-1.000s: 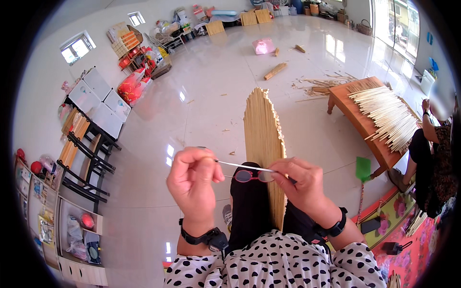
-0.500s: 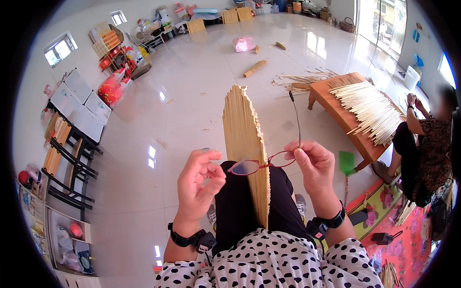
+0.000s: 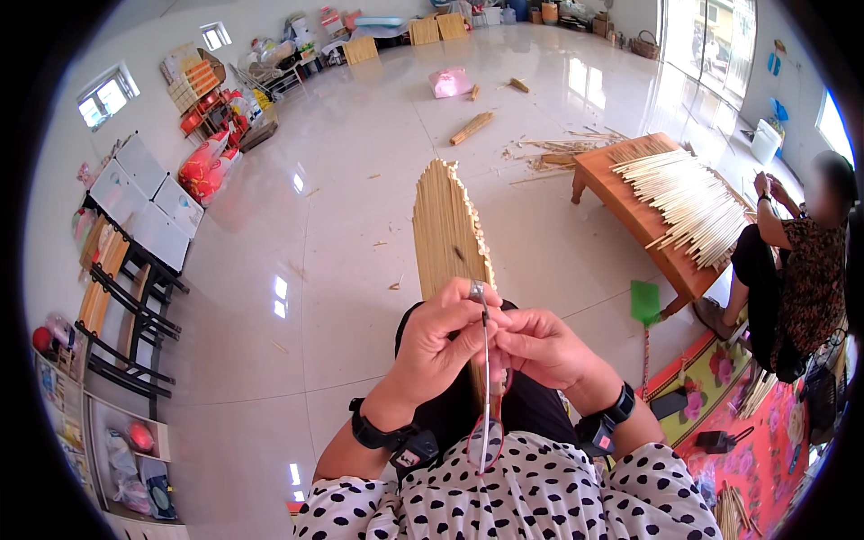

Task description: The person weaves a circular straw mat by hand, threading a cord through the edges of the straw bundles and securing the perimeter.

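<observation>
My two hands meet above my lap around a pair of red-rimmed eyeglasses [image 3: 484, 447]. My left hand [image 3: 441, 346], with a ring on a finger, pinches the dark tip end of one thin temple arm. The fingers of my right hand [image 3: 549, 349] are closed on the glasses right beside it; the exact grip point is partly hidden. One lens hangs down in front of the spotted shirt. Behind the hands, a tall pale panel of thin straw-like sticks [image 3: 444, 229] stands between my knees, its lower part covered by my hands.
To the right, a low wooden table [image 3: 598, 193] bears a spread of pale sticks [image 3: 688, 202]. A person [image 3: 805, 261] sits beside it with both hands raised. A green fly swatter [image 3: 645, 303] leans by the table. Wood pieces [image 3: 472, 128] and a pink bag [image 3: 449, 84] lie on the floor ahead.
My hands were apart, with the right holding the unfolded glasses and the left empty. Now they have come together, the glasses have turned and dropped lower, and the left grips a temple arm.
</observation>
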The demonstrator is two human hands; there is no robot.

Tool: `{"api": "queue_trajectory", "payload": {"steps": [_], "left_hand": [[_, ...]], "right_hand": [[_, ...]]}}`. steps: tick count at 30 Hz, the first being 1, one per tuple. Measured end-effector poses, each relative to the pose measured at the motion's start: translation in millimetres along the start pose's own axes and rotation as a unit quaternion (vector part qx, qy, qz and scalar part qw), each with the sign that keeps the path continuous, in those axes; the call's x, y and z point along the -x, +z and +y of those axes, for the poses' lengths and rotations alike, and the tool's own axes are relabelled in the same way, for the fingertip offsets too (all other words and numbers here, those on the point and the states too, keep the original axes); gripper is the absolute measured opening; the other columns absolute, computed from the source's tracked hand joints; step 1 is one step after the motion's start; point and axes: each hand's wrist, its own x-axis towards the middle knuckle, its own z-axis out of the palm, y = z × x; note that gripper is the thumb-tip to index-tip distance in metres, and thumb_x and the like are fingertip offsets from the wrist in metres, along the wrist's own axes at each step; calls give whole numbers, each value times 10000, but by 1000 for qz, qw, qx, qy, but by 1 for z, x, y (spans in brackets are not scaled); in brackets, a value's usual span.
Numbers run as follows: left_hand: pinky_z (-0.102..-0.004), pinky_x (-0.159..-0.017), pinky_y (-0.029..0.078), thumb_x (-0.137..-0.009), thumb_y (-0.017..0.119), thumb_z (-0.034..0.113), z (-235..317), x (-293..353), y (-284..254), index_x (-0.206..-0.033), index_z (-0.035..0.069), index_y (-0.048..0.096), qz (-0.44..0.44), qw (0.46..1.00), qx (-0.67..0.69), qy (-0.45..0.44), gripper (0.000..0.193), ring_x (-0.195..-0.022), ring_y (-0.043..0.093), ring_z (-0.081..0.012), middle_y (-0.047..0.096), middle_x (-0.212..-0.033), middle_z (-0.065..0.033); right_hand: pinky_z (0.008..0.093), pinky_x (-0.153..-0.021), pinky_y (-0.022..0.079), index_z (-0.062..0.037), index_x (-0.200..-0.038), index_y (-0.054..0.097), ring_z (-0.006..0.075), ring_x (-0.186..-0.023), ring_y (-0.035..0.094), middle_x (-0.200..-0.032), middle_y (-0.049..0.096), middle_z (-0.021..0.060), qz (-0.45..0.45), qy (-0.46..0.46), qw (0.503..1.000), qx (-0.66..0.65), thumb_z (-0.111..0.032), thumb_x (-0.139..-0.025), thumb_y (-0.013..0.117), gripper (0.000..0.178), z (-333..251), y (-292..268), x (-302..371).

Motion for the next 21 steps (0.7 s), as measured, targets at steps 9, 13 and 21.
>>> {"api": "queue_trajectory", "payload": {"steps": [9, 13, 21], "left_hand": [[-278, -476, 415, -848, 621, -8, -10, 2, -7, -838, 0, 564, 157, 918, -361, 41, 58, -530, 539, -152, 559, -702, -75], [-288, -455, 446, -857, 628, 10, -6, 5, -5, -850, 6, 562, 151, 940, -307, 20, 67, -519, 572, -182, 566, -694, -87], [-271, -529, 525, -984, 465, 119, 27, 15, -8, -894, 9, 472, 158, 987, 5, -5, 142, -581, 593, -157, 607, -759, -120]], "right_hand": [[258, -726, 488, 38, -1166, 573, 85, -823, 581, -937, 643, 56, 90, -66, 952, 286, -189, -971, 525, 303, 1, -1, 11], [239, -616, 487, 30, -947, 570, 88, -664, 582, -749, 640, 43, 147, -103, 900, 397, -117, -968, 506, 161, 3, 3, 11], [212, -483, 466, -15, -804, 531, 91, -545, 601, -706, 637, 70, 210, -248, 873, 363, -141, -1001, 417, 260, -19, 2, 24]]}}
